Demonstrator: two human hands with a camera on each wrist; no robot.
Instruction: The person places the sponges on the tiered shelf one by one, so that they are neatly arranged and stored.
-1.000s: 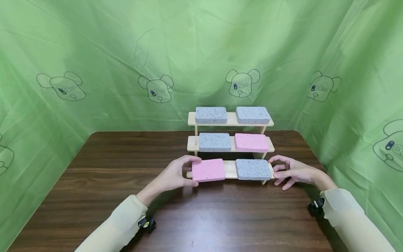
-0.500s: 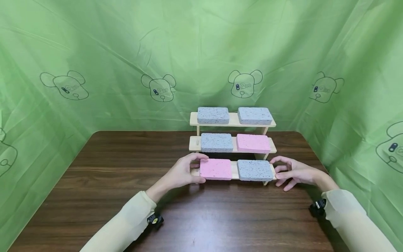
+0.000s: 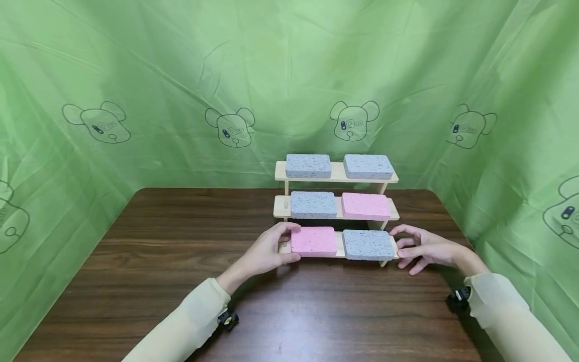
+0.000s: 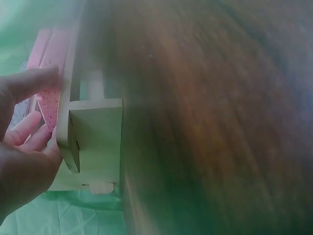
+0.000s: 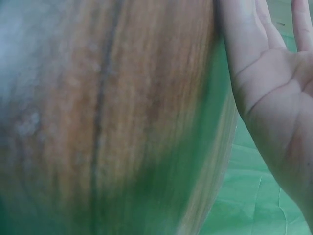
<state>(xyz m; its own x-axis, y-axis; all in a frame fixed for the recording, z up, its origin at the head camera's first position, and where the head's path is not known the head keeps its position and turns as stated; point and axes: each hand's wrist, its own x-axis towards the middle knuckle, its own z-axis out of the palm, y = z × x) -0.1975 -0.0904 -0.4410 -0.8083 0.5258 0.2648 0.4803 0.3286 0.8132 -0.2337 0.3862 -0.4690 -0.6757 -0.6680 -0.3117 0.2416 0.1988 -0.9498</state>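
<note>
A three-tier wooden rack bears speckled rectangular sponges, two to a tier. On the bottom tier, my left hand holds the pink sponge by its left end, thumb at the front edge and fingers behind. The left wrist view shows this sponge between thumb and fingers, against the shelf board. To its right lies a blue-grey sponge. My right hand grips the right end of the bottom shelf with thumb and forefinger, its other fingers spread. In the right wrist view mostly the palm shows; the fingertips are out of frame.
The middle tier has a blue-grey sponge and a pink sponge. Two blue-grey sponges, left and right, lie on top. The rack stands on a dark wooden table, before a green curtain.
The bottom pink sponge has shifted right along the shelf with my left hand, and its slight tilt has straightened. My right hand keeps its place at the shelf end.
</note>
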